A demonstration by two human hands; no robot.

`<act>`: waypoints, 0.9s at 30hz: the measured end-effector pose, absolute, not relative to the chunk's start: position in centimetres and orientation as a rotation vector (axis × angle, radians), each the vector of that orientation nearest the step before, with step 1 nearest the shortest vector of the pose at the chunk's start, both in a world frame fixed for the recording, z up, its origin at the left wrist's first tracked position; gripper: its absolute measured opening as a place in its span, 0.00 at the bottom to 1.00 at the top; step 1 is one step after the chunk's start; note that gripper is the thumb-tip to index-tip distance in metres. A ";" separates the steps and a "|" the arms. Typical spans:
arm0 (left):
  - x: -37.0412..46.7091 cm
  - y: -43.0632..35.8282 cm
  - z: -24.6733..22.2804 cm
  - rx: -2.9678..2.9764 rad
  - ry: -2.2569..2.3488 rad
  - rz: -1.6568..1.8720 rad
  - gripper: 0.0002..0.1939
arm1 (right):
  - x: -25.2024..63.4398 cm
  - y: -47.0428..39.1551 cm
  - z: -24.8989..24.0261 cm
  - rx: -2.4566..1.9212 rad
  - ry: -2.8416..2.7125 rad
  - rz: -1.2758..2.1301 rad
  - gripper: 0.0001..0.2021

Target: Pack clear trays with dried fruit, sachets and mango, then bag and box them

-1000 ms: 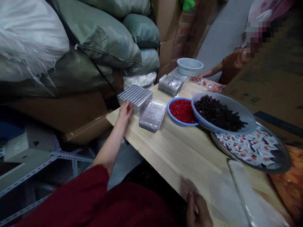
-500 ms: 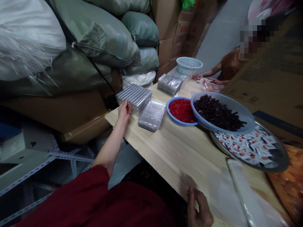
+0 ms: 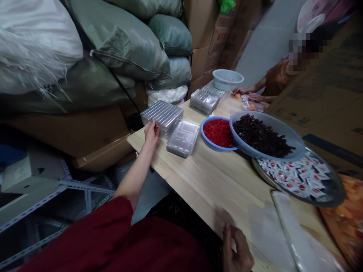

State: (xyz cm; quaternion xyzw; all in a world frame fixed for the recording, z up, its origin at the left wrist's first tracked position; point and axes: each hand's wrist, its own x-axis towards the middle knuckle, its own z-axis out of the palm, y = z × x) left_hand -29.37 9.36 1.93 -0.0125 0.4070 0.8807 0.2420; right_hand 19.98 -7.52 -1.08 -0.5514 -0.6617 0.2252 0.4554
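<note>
A dark red, apparently short sleeve (image 3: 96,223); black cloth below with pale marks.

Readable text: none | cardboard box (image 3: 220,37): blurred red print | large carton (image 3: 320,102): faint print | sachets (image 3: 297,179): red marks

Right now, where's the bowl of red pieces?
In the head view, the blue-rimmed bowl of red pieces sits on the wooden table, right of the clear plastic trays, against the bowl of dark pieces.
</note>
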 end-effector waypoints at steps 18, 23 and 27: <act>-28.9 9.5 1.9 -0.018 1.389 2.374 0.11 | 20.4 -6.5 -1.4 -1.239 -1.779 0.526 0.18; -29.5 9.6 2.6 0.080 1.542 2.308 0.09 | 20.8 -6.6 -2.2 -1.261 -1.795 0.521 0.19; -29.9 9.8 3.5 0.144 1.569 2.278 0.09 | 20.9 -6.5 -2.6 -1.240 -1.827 0.530 0.17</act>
